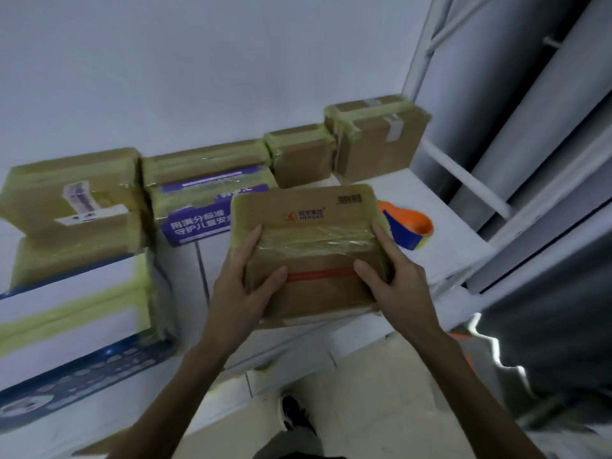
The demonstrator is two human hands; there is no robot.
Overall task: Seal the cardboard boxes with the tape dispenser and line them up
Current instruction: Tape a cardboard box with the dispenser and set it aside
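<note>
One left grip and one right grip clasp one taped box.

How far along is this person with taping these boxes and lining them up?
Mostly done, it seems. Several taped boxes stand in a row against the wall. The left hand and right hand grip one more box, clear tape already across its top. The tape dispenser lies on the shelf behind it, untouched. Left: setting this box into the row; whether more boxes wait, I cannot tell.
</note>
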